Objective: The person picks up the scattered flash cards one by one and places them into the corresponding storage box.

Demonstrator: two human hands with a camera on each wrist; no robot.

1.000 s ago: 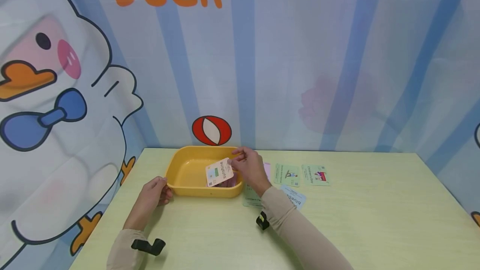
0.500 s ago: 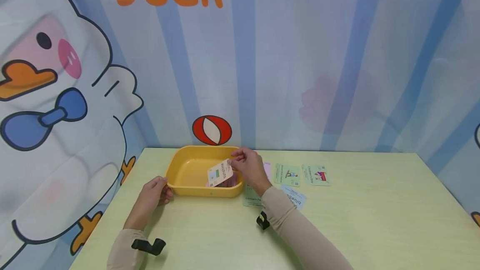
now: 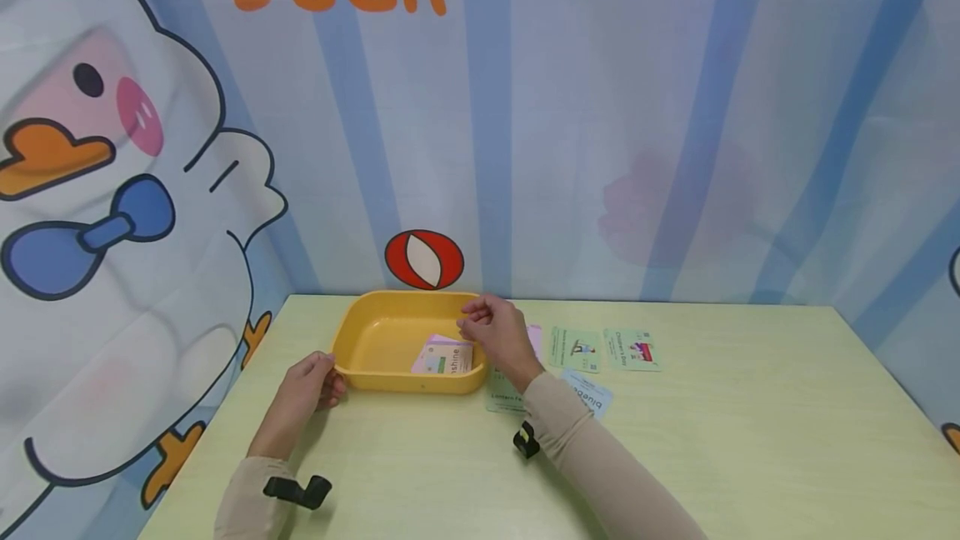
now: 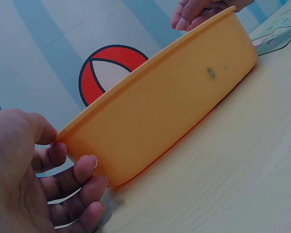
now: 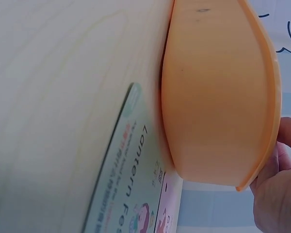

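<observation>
A yellow plastic tray [image 3: 378, 348] stands at the back left of the table. My left hand [image 3: 307, 386] pinches its near-left rim between thumb and finger; in the left wrist view the other fingers lie along the outer wall [image 4: 160, 107]. In the tray's near-right corner a cream card reading "sunshine" [image 3: 452, 361] lies on a pinkish-purple card [image 3: 429, 350]. My right hand [image 3: 501, 340] hovers over the right rim, fingers loosely bent and holding nothing. In the right wrist view that hand [image 5: 281, 194] is partly hidden behind the rim.
Right of the tray lie a green "Lantern Fe..." card [image 3: 504, 397], a purple card [image 3: 534, 340] mostly hidden by my right hand, and a blue card [image 3: 588, 394]. Two green cards [image 3: 575, 350] [image 3: 632, 350] lie farther right. A printed cloth [image 3: 555, 123] rises behind the table.
The sunshine card has left my right fingers and dropped onto the purple card in the tray. My right hand stays over the rim; the left has not moved.
</observation>
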